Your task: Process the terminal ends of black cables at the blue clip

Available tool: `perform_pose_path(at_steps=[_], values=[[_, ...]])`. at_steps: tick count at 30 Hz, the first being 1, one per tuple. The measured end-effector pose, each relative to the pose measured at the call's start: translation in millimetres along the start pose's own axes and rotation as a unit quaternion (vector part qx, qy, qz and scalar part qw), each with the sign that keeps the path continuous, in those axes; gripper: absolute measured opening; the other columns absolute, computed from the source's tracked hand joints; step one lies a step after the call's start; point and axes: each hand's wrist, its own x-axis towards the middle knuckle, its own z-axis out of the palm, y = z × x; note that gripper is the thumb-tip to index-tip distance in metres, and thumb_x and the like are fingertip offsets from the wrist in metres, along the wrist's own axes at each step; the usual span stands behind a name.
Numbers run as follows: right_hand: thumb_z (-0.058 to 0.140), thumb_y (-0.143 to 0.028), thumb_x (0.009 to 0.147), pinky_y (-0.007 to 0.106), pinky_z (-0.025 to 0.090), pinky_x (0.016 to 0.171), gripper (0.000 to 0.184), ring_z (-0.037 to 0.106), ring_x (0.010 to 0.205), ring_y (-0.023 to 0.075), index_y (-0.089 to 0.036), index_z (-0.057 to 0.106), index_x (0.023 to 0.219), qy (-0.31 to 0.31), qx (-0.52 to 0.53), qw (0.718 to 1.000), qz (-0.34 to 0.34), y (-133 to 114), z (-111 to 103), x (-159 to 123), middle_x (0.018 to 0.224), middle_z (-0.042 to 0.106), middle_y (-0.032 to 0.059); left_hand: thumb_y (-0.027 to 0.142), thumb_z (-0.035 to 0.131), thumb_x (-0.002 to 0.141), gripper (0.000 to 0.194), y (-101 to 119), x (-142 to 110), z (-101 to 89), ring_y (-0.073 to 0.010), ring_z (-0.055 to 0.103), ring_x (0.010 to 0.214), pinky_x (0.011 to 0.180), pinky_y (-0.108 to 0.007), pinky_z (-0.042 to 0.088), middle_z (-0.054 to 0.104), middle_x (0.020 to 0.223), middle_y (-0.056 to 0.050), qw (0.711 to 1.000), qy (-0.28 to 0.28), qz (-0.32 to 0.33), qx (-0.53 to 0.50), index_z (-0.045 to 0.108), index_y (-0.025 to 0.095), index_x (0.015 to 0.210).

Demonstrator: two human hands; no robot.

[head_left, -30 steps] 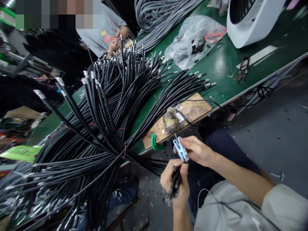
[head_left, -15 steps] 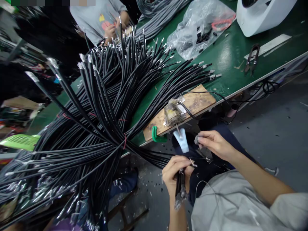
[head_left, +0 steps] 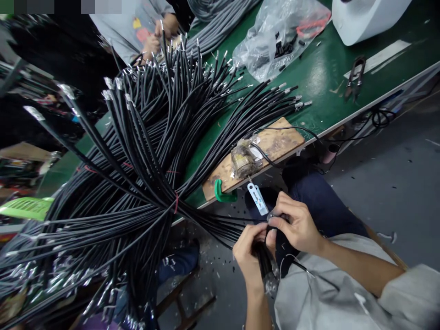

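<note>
My left hand [head_left: 250, 245] is closed around several black cables [head_left: 264, 263], whose silvery ends hang below its palm. My right hand [head_left: 297, 224] is pinched against it, on one black cable at the left fingertips; the exact grip is partly hidden by the fingers. Something grey covers the right thumb and fingertip. Just beyond the hands is a light blue plastic clip [head_left: 257, 199] on the shaft of a small tape-wrapped motor [head_left: 243, 160]. This motor sits on a wooden board [head_left: 280, 137] held at the table edge by a green clamp [head_left: 223, 191].
A large tied bundle of black cables [head_left: 137, 169] spreads over the green table [head_left: 319, 82]. Farther back lie a plastic bag [head_left: 261, 41] with small black pieces, snips [head_left: 355, 78] and a white container [head_left: 367, 23]. Another person's hands [head_left: 154, 41] work across the table.
My right hand has moved down and left to meet my left hand, closing on a cable there. The blue clip has turned and now shows its other face.
</note>
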Motion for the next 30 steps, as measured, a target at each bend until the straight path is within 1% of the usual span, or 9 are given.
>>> perform_pose_path(at_steps=[2,6,8,10,14,20,24,27,30], values=[[0.069,-0.034,0.081,0.028,0.038,0.058,0.028,0.045,0.063,0.0143,-0.018,0.057,0.062,0.017,0.145,0.984,0.104,3.9,10.4,-4.9,0.063,0.047,-0.0004,0.020,0.068,0.081,0.005,-1.2,-1.4,4.6,-0.0087,0.055,0.045,0.044,-0.018,0.044,0.055,0.063,0.003,0.999,0.019,-0.032,-0.022,0.064,0.017,0.082],[0.078,-0.046,0.069,0.022,0.035,0.042,0.035,0.046,0.050,0.0099,-0.017,0.057,0.072,-0.035,0.447,0.835,0.320,10.1,21.5,-9.4,0.062,0.050,-0.0030,0.023,0.066,0.083,0.008,-1.6,2.0,8.2,-0.0085,0.055,0.042,0.041,-0.017,0.044,0.056,0.062,0.004,0.997,0.021,-0.050,-0.062,0.061,0.017,0.080],[0.080,-0.044,0.067,0.022,0.037,0.040,0.037,0.048,0.048,0.0101,-0.017,0.058,0.076,-0.060,0.479,0.807,0.341,10.5,19.4,-7.4,0.063,0.053,-0.0027,0.021,0.064,0.084,0.006,0.3,4.8,5.7,-0.0089,0.056,0.043,0.043,-0.018,0.044,0.056,0.060,0.004,0.998,0.000,-0.040,-0.055,0.063,0.017,0.080],[0.078,-0.043,0.072,0.022,0.041,0.043,0.034,0.050,0.050,0.0101,-0.016,0.058,0.076,-0.081,0.450,0.834,0.308,8.0,13.0,-3.0,0.063,0.054,-0.0022,0.020,0.061,0.087,0.009,3.5,7.3,1.2,-0.0087,0.054,0.042,0.044,-0.018,0.042,0.055,0.056,0.004,0.998,-0.027,-0.021,-0.043,0.065,0.017,0.079],[0.072,-0.041,0.080,0.022,0.044,0.059,0.031,0.051,0.062,0.0088,-0.013,0.060,0.072,-0.097,0.304,0.928,0.191,-0.3,-3.2,6.3,0.068,0.054,-0.0016,0.022,0.055,0.090,0.022,11.5,11.3,-7.8,-0.0077,0.049,0.037,0.041,-0.019,0.038,0.052,0.049,0.004,0.997,-0.070,-0.014,-0.034,0.065,0.016,0.072],[0.081,-0.034,0.070,0.028,0.053,0.072,0.040,0.066,0.074,0.0143,-0.017,0.055,0.093,-0.139,0.318,0.917,0.196,-1.2,-12.2,10.5,0.080,0.070,0.0035,0.027,0.053,0.092,0.033,12.7,12.6,-11.8,-0.0065,0.045,0.035,0.038,-0.018,0.033,0.049,0.046,0.004,0.991,-0.115,-0.066,-0.029,0.060,0.016,0.061],[0.088,-0.030,0.057,0.027,0.055,0.060,0.042,0.068,0.060,0.0164,-0.018,0.054,0.077,-0.017,0.238,0.946,0.219,0.9,-4.2,5.6,0.065,0.070,0.0003,0.026,0.058,0.089,0.023,7.9,9.7,-8.2,-0.0073,0.047,0.034,0.038,-0.018,0.035,0.052,0.046,0.005,0.994,-0.074,-0.066,-0.052,0.064,0.016,0.069],[0.083,-0.022,0.066,0.030,0.055,0.060,0.027,0.067,0.063,0.0178,-0.020,0.058,0.077,0.074,0.108,0.987,0.097,3.0,3.2,-6.0,0.068,0.070,0.0022,0.024,0.060,0.087,0.017,7.4,7.4,-4.1,-0.0078,0.048,0.034,0.039,-0.018,0.036,0.053,0.045,0.006,0.996,-0.032,-0.063,-0.050,0.065,0.016,0.073],[0.073,-0.012,0.074,0.035,0.054,0.068,0.017,0.065,0.071,0.0198,-0.022,0.062,0.081,0.095,-0.028,0.991,-0.090,6.0,5.0,-16.9,0.076,0.070,0.0051,0.024,0.061,0.087,0.016,9.6,7.2,-1.6,-0.0074,0.048,0.034,0.038,-0.017,0.036,0.052,0.045,0.006,0.996,-0.002,-0.076,-0.038,0.065,0.016,0.073]])
